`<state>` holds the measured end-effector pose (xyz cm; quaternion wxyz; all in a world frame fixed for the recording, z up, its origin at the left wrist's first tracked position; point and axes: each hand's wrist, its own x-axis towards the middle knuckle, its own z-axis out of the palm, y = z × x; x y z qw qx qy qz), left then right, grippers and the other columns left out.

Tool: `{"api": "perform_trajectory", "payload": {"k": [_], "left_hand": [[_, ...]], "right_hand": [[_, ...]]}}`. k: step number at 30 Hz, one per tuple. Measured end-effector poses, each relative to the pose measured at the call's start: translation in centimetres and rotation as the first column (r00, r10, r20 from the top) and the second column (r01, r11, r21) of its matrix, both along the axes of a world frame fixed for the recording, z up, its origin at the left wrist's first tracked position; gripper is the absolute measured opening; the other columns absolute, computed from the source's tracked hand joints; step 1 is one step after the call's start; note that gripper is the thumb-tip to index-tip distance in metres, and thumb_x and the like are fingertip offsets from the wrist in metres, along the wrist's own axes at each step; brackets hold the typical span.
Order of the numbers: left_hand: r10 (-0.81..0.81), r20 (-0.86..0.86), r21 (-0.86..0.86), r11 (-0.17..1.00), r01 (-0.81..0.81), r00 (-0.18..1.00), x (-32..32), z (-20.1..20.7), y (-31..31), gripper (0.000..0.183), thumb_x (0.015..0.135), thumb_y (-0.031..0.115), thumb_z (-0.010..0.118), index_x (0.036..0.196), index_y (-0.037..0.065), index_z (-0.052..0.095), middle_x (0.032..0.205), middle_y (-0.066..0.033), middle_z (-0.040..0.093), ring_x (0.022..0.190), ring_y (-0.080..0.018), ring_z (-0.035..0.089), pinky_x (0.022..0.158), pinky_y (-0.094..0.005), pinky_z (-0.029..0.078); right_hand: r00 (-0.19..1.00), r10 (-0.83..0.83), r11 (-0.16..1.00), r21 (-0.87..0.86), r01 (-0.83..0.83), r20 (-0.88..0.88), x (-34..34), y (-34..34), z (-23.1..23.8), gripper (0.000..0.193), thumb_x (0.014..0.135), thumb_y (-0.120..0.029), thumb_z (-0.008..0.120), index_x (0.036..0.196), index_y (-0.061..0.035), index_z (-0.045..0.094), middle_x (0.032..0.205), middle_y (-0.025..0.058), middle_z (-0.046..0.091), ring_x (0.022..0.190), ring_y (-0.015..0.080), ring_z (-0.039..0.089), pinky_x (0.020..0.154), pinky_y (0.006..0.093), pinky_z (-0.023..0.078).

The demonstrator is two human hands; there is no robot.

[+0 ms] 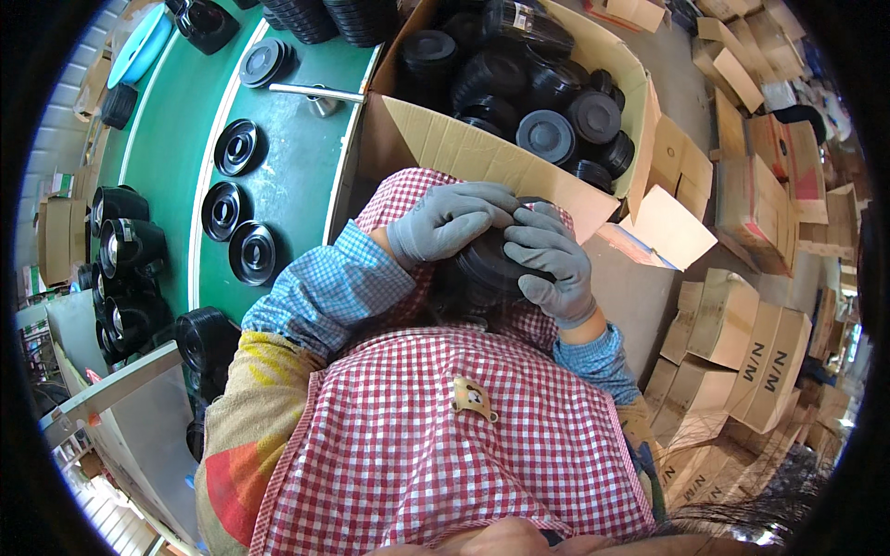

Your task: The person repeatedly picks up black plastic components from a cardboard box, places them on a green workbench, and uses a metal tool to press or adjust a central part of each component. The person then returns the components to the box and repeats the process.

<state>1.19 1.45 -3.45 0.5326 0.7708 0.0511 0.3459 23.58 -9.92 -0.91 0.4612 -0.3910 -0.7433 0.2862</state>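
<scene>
In my lap, against the red-and-white checked apron (pixel 445 417), sits a stack of black round plastic lids (pixel 489 267). My left hand (pixel 450 222), in a grey glove, reaches over the stack's far left side with its fingers bent and close together. On the right side, my gloved right hand (pixel 556 261) curls its fingers over the rim, thumb lower down. The fingertips of both hands come near each other at the far edge of the stack. What lies under the fingers is hidden.
Ahead, an open cardboard box (pixel 491 144) holds many black round lids (pixel 545 136). To the left, a green conveyor belt (pixel 287 185) carries several black discs (pixel 252 252) and a metal bar (pixel 315 93). Cardboard boxes (pixel 756 361) are piled at the right.
</scene>
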Motion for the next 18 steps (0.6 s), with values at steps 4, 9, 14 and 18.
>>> {"api": "perform_trajectory", "payload": {"k": [4,9,14,18], "left_hand": [[-0.013,0.035,0.005,1.000,0.012,0.999,0.3,-0.5,0.0,0.039,0.107,0.019,0.040,0.110,-0.005,0.070,0.127,-0.0237,0.065,0.122,-0.0377,0.061,0.109,-0.0448,0.044],[-0.028,0.019,0.028,0.999,0.027,0.999,0.4,-1.2,0.3,0.041,0.108,0.022,0.039,0.111,-0.005,0.071,0.131,-0.0236,0.064,0.126,-0.0378,0.059,0.111,-0.0455,0.043],[-0.042,-0.196,-0.069,0.997,0.029,0.980,-0.8,-0.3,1.2,0.044,0.110,0.028,0.040,0.132,-0.002,0.061,0.144,-0.0233,0.053,0.141,-0.0367,0.045,0.118,-0.0445,0.033],[0.170,-0.197,0.131,0.981,-0.145,0.966,-1.8,1.9,-0.1,0.070,0.106,0.054,0.036,0.152,0.001,0.041,0.155,-0.0231,0.042,0.147,-0.0420,0.034,0.121,-0.0515,0.023]], "right_hand": [[1.000,-0.015,1.000,-0.015,0.015,0.016,0.0,-0.4,-0.5,0.040,0.088,-0.042,0.075,0.106,-0.0060,0.078,0.118,0.0142,0.073,0.124,0.0356,0.062,0.115,0.0514,0.036],[0.999,-0.003,1.000,0.008,0.002,0.039,0.1,0.0,-0.5,0.038,0.090,-0.039,0.074,0.107,-0.0054,0.076,0.118,0.0149,0.072,0.122,0.0356,0.063,0.113,0.0512,0.038],[0.954,-0.146,0.989,0.006,0.149,0.261,-1.6,-0.8,1.8,0.046,0.098,-0.046,0.060,0.115,-0.0044,0.073,0.121,0.0162,0.070,0.124,0.0363,0.061,0.114,0.0496,0.036],[0.960,-0.240,0.958,-0.126,0.258,0.141,0.3,0.0,1.3,0.071,0.105,-0.060,0.033,0.137,-0.0032,0.061,0.140,0.0199,0.059,0.137,0.0368,0.049,0.120,0.0475,0.028]]}}
